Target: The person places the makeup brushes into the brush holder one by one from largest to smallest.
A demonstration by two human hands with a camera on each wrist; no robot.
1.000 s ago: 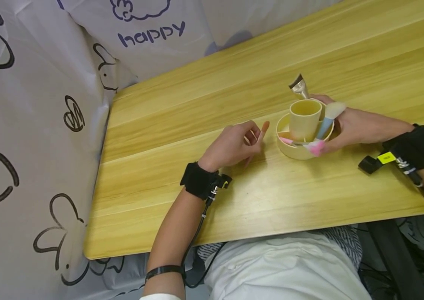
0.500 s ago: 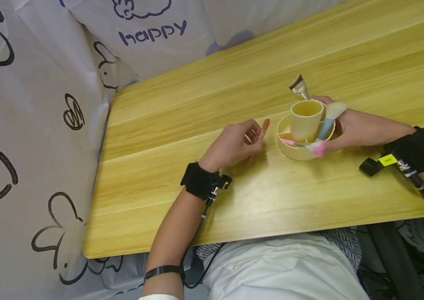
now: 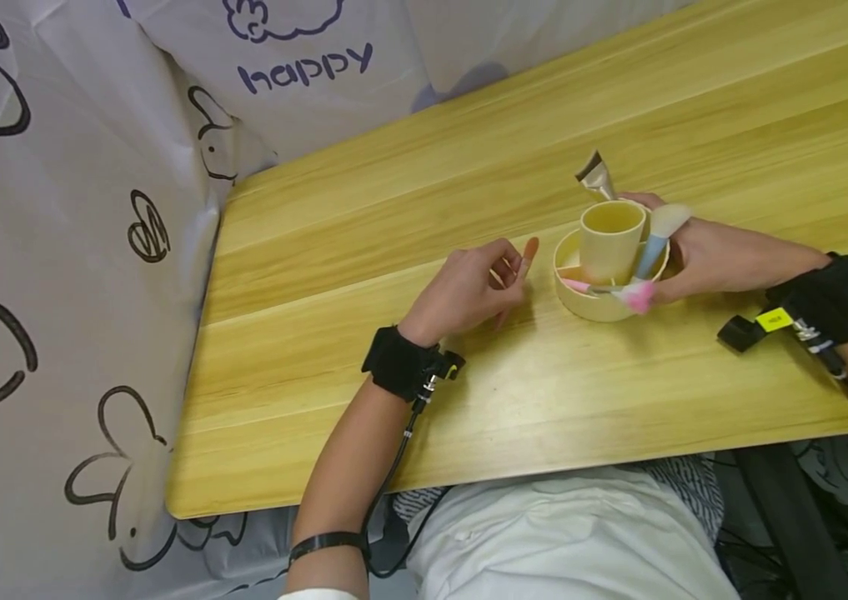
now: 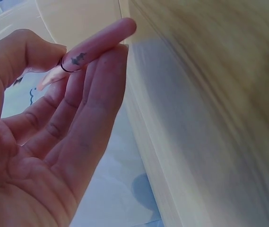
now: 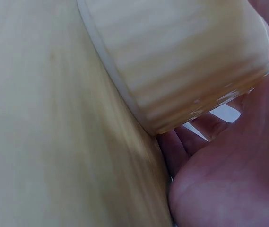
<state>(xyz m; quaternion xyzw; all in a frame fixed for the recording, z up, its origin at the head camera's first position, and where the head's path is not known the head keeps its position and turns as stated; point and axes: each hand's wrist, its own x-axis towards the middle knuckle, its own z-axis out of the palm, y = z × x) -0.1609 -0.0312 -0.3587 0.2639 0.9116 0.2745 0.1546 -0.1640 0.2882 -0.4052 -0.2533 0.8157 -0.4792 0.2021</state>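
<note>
My left hand [image 3: 461,287] pinches a small makeup brush between thumb and fingertips, its orange-brown bristles [image 3: 530,250] pointing up. In the left wrist view the brush's pink rounded handle [image 4: 101,45] sticks out past the fingers. To the right, a round cream organizer [image 3: 594,307] with a raised central cup [image 3: 609,250] stands on the table. My right hand [image 3: 716,254] grips the organizer's right side, with the far fingers hidden behind it. The right wrist view shows its ribbed outer wall [image 5: 181,61] against the palm.
In the organizer's outer ring stand a flat brush with dark bristles [image 3: 594,173], a blue-handled brush with a pale head [image 3: 652,250], and a pink-and-white brush [image 3: 634,295] lying across. The wooden table [image 3: 363,242] meets a drawn-on white cloth [image 3: 93,250] at left and back.
</note>
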